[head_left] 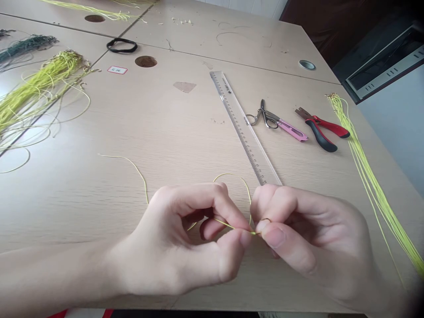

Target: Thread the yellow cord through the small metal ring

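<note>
My left hand (198, 238) pinches a thin yellow-green line (225, 223) between thumb and forefinger. Close against it, my right hand (308, 234) is closed on a small fish hook (266, 220), whose gold-coloured bend shows above the thumb tip. Between the two sets of fingertips the line meets the hook's shank at a tiny yellow-green wrap. Most of the hook is hidden by my right fingers. The line's slack loops up behind my hands, and a loose end lies on the table to the left.
A clear ruler (241, 123) lies just beyond my hands. To its right are small scissors (263, 117), a pink cutter (291, 130) and red-black pliers (323, 128). Yellow-green line bundles lie at right (371, 176) and left (39, 88). A black band (122, 45) sits farther back.
</note>
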Motion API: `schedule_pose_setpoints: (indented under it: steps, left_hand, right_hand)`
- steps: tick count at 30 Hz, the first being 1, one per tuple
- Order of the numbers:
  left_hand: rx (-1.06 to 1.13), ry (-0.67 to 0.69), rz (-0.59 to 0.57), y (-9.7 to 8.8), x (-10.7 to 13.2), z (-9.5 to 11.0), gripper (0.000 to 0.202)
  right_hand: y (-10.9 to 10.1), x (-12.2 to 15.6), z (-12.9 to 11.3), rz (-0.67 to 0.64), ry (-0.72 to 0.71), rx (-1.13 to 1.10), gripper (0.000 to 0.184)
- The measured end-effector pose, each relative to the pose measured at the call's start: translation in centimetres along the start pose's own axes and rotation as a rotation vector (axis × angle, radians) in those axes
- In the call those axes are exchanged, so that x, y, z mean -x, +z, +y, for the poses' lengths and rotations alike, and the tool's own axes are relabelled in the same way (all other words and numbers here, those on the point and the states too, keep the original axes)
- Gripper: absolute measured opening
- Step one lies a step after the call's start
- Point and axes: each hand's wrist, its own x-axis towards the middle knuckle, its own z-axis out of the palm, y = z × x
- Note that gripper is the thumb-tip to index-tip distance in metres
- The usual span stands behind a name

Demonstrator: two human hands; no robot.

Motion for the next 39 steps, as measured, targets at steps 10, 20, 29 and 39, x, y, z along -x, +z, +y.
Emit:
schedule_pose_setpoints:
  steps: [10, 20, 29, 39]
  left_hand:
    - [-0.013, 0.008, 0.001, 0.0, -0.3, 0.0, 0.012]
    - [-0.026, -0.008, -0.027, -0.3, 0.2, -0.1, 0.012]
    - [-0.275, 0.093, -0.142, -0.8, -0.1, -0.1, 0.02]
    - [-0.736, 0.715, -0.654, 3.3, 0.7, -1.5, 0.02]
  right_hand:
    - [-0.2, -0.1, 0.0, 0.001, -0.013, 0.015, 0.017]
    - [-0.1, -0.2, -0.1, 0.02, -0.028, 0.04, 0.019]
    - [-2.0, -1.9, -1.0, 0.473, -0.203, -0.044, 0.026]
    - [-9.4, -0.2, -7.9, 0.948, -0.56, -0.054, 0.023]
